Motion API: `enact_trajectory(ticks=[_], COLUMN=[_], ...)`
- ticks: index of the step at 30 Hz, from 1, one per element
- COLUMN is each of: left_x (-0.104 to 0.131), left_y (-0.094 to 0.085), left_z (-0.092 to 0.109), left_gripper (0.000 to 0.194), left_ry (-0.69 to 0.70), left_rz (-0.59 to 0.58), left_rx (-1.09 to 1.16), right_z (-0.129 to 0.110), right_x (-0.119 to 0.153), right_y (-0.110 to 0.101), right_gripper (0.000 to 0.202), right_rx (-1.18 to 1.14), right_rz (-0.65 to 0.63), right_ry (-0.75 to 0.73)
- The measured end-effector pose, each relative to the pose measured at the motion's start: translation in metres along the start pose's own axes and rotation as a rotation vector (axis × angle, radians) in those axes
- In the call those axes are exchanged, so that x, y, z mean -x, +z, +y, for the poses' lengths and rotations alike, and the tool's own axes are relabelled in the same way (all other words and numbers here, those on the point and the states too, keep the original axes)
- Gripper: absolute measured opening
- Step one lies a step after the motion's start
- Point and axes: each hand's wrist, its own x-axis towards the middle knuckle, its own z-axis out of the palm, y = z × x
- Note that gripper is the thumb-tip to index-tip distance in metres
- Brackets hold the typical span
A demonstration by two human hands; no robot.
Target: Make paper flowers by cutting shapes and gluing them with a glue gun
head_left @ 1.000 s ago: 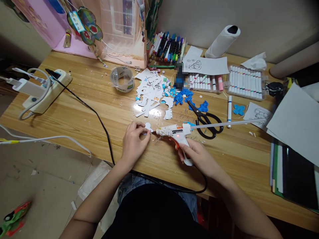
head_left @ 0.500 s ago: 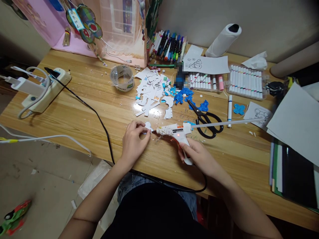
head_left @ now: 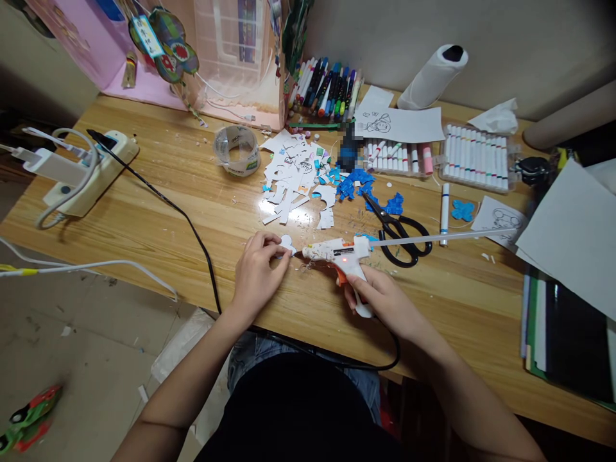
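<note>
Glue gun (head_left: 339, 253) in the right hand (head_left: 380, 298), white with a small red light on its side, lay low over the worktop (head_left: 158, 224) near its front edge, nozzle pointing left at a little white paper cutout (head_left: 287, 244). The right hand's grip was wrapped around the handle, a finger by the orange trigger, and a long clear glue stick (head_left: 443, 239) ran out of the back toward the right — likely why the gun was kept nearly level. The left hand (head_left: 260, 269) pinched the cutout between thumb and fingertips, its grip narrow and closed on the paper, pressing it to the wood just beside the nozzle so the piece would not slide; nozzle and paper looked very close, though I could not tell whether they touched.

A black cord (head_left: 192, 231) ran from the gun's handle, off the front edge and back up across the worktop to a power strip (head_left: 84, 176) at the far left. Behind the hands lay a heap of white paper scraps (head_left: 293, 183) and blue bits, black-handled scissors (head_left: 397, 224) just beyond the gun, a roll of clear tape (head_left: 237, 151), and trays of markers (head_left: 474, 167) near the wall — all within arm's reach of the person seated there.
</note>
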Motion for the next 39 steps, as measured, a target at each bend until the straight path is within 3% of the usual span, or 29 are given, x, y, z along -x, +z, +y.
enact_trajectory(ticks=[13,20,25,32,39], left_x=[-0.005,-0.012,-0.017,-0.030,-0.026], left_y=[-0.002,-0.007,-0.018,-0.017,-0.013], left_z=[0.005,0.013,0.009,-0.009,-0.014], left_gripper=[0.011,0.011,0.016,0.017,0.017], left_ry=[-0.066,-0.119,-0.077,0.136,0.185], left_rz=[-0.037,-0.114,-0.124,-0.210,-0.144], left_rx=[0.003,-0.055,-0.056,-0.066,-0.054], right_z=[0.001,0.007,0.012,0.015,0.012], right_x=[0.003,0.000,-0.002,-0.006,-0.008], right_y=[-0.009,-0.010,-0.011,-0.011,-0.009], right_gripper=[0.039,0.040,0.041,0.040,0.040], right_rx=[-0.078,-0.176,-0.254,-0.302,-0.294], right_rz=[0.028,0.076,0.144,0.139,0.124], right_ry=[0.003,-0.001,-0.021,-0.025,-0.036])
